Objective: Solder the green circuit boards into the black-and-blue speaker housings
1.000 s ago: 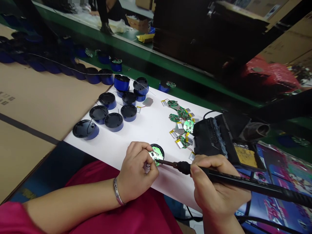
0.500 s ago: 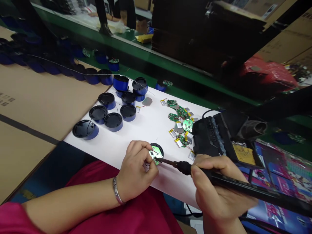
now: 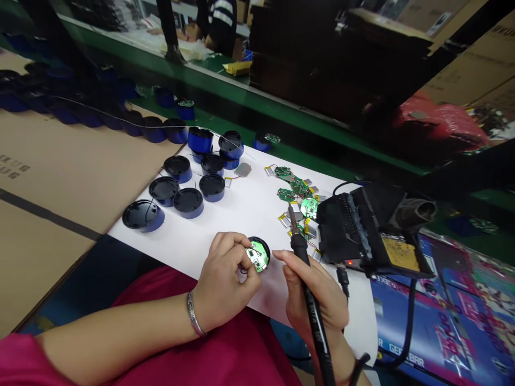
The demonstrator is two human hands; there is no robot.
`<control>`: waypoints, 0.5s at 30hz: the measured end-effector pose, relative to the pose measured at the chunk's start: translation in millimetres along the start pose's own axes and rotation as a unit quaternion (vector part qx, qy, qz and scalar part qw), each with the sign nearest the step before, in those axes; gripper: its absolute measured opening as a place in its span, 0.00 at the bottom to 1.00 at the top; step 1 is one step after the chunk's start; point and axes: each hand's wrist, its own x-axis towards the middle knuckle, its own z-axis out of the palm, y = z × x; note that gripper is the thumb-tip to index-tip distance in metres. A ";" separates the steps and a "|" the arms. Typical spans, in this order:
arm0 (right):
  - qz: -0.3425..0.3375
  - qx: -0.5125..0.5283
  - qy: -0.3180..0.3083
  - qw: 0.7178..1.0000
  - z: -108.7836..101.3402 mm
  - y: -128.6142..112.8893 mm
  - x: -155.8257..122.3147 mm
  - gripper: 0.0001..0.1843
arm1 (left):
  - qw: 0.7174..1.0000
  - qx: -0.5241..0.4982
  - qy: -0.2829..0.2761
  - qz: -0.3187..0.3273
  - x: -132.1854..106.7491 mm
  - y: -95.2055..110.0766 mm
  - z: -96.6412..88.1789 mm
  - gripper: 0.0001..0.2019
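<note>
A green circuit board (image 3: 259,255) sits tilted at a round black housing (image 3: 268,245) near the front edge of the white table. My left hand (image 3: 231,276) is closed in a pinch at the board's left edge; the fingers hide what lies under them. In my right hand (image 3: 316,292) is a soldering iron (image 3: 300,244), gripped like a pen. Its tip points up and away, apart from the board, over the loose batteries (image 3: 285,220) and boards (image 3: 286,194).
Blue cups with black tops (image 3: 188,202) stand at the left of the table (image 3: 249,206), more along the cardboard (image 3: 76,177). At right are a black soldering stand (image 3: 341,228) with a yellow sponge (image 3: 402,254) and printed bags (image 3: 422,321). A person (image 3: 219,27) works beyond.
My right hand has drawn the soldering iron off the board and swung its tip upward, the hand shifting left. My left hand stays in place at the board.
</note>
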 end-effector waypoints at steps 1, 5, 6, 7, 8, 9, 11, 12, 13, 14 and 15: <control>-0.016 -0.002 -0.008 1.000 2.7 2.0 -1.6 0.22 | 1.000 0.000 0.000 0.000 0.1 -0.1 0.0 0.11; -0.060 0.003 -0.024 0.998 9.9 8.6 -6.8 0.23 | 1.000 0.004 -0.008 0.000 1.2 -0.4 0.0 0.10; -0.065 0.004 -0.024 0.998 11.3 9.5 -8.1 0.23 | 1.000 0.007 -0.013 -0.001 1.9 -0.1 -0.6 0.10; -0.067 0.005 -0.018 0.998 12.6 10.1 -9.3 0.23 | 1.000 0.011 -0.021 -0.005 2.9 0.5 -1.8 0.09; -0.069 0.006 -0.014 0.998 13.6 10.5 -10.3 0.24 | 0.999 0.016 -0.032 -0.011 4.4 1.4 -3.6 0.09; -0.071 0.006 -0.010 0.997 14.5 10.7 -11.3 0.24 | 0.998 0.023 -0.048 -0.019 6.5 2.7 -6.1 0.09; -0.075 0.002 -0.008 0.997 15.3 10.8 -12.8 0.24 | 0.995 0.042 -0.088 -0.037 12.6 5.9 -12.9 0.07; -0.075 -0.001 -0.010 0.997 15.4 10.8 -13.4 0.24 | 0.992 0.051 -0.111 -0.045 16.5 7.7 -16.8 0.06; -0.076 -0.004 -0.013 0.997 15.3 10.7 -14.0 0.25 | 0.988 0.061 -0.135 -0.049 20.8 9.4 -20.7 0.04; -0.075 -0.008 -0.014 0.997 15.2 10.7 -14.4 0.25 | 0.983 0.072 -0.162 -0.051 25.3 11.0 -24.2 0.03; -0.075 -0.011 -0.012 0.997 15.1 10.6 -14.8 0.25 | 0.977 0.083 -0.192 -0.051 29.6 12.3 -27.1 0.05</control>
